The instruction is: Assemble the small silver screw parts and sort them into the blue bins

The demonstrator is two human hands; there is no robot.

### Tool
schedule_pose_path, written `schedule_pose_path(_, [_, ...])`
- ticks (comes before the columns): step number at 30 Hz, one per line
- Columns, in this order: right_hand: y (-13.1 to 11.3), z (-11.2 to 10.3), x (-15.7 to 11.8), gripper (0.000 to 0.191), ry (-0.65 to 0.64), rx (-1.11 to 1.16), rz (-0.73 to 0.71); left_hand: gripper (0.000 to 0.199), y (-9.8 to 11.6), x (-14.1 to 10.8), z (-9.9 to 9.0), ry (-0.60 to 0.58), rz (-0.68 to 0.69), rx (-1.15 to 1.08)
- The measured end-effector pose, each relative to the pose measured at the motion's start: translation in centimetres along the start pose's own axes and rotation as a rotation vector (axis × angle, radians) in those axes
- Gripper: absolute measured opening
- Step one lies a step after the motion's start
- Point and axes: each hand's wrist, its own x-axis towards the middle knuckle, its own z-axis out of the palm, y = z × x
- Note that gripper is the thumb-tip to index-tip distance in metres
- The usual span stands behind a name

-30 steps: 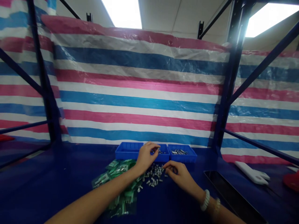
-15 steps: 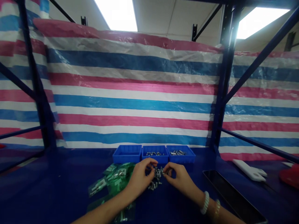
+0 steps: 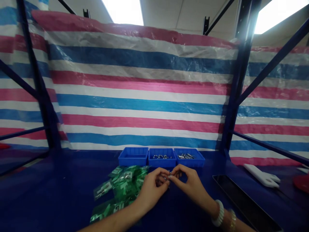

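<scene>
Currently we are facing a striped sheet (image 3: 145,102) beyond a blue table (image 3: 70,190). Three blue trays (image 3: 133,162) are standing in a row; nearer us, green packets (image 3: 126,190) are lying heaped. Our left hand (image 3: 154,188) is curling beside them; whether it is gripping anything we cannot tell. Our right hand (image 3: 190,180) is meeting it at the fingertips, thumb and forefinger pinching. Metal bits (image 3: 186,156) are lying in the middle and right trays; a tiny metal piece (image 3: 170,175) is sitting in the right-hand pinch, in front of the middle tray

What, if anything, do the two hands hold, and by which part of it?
It cannot be told: anything pinched by the left hand or right hand is too small and blurred to identify.
</scene>
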Motion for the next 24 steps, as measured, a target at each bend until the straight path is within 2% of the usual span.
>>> schedule_pose_path(5, [0.2, 0.1, 0.0, 0.022, -0.026, 0.013, 0.045, 0.015, 0.5, -0.1, 0.4, 0.070, 0.024, -0.042])
schedule_pose_path(10, [0.3, 0.6, -0.1, 0.034, -0.152, 0.186, 0.073, 0.012, 0.8, -0.5, 0.6, 0.102, 0.072, -0.017])
schedule_pose_path(13, [0.7, 0.6, 0.1, 0.033, -0.211, 0.270, 0.086, 0.009, 0.6, -0.3, 0.4, 0.131, 0.164, 0.084])
schedule_pose_path(16, [1.6, 0.4, 0.5, 0.026, -0.175, 0.297, 0.103, 0.007, 0.6, 1.5, -0.3, 0.170, 0.282, 0.230])
schedule_pose_path(18, [2.4, 0.2, 0.9, 0.023, -0.104, 0.233, 0.126, 0.011, 0.5, 3.7, -1.0, 0.212, 0.343, 0.313])
schedule_pose_path(21, [3.5, -0.2, 1.2, 0.020, -0.018, -0.038, 0.108, 0.017, 0.3, 7.3, -2.1, 0.246, 0.376, 0.430])
schedule_pose_path(24, [4.1, -0.5, 1.1, 0.016, -0.009, -0.315, 0.037, 0.026, -0.1, 8.8, -2.6, 0.246, 0.359, 0.481])
